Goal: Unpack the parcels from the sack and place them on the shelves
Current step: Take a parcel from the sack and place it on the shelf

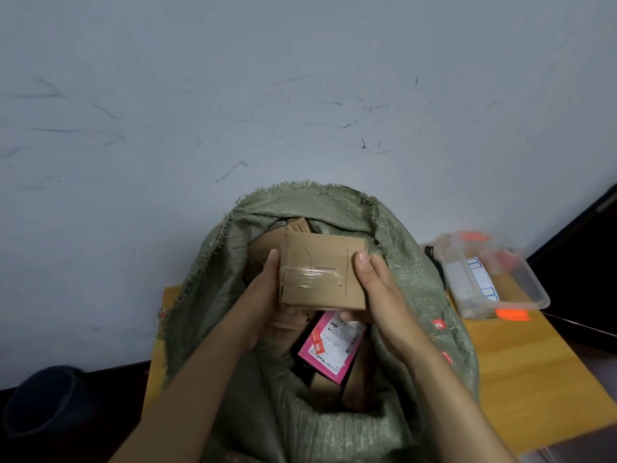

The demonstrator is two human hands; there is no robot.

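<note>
Cardboard box (322, 272), taped, sits above the open mouth of the green sack (417, 295). Head view: your left hand (263, 295) and right hand (377, 289) clasp its two sides, thumbs on top. Risk: slick tape lets it slip back onto the pink parcel (330, 345); no shelves visible.

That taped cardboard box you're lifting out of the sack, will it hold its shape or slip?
The cardboard box probably stays stiff: its faces look flat between both hands. The clear tape may be slick. Likely not heavy.
</note>
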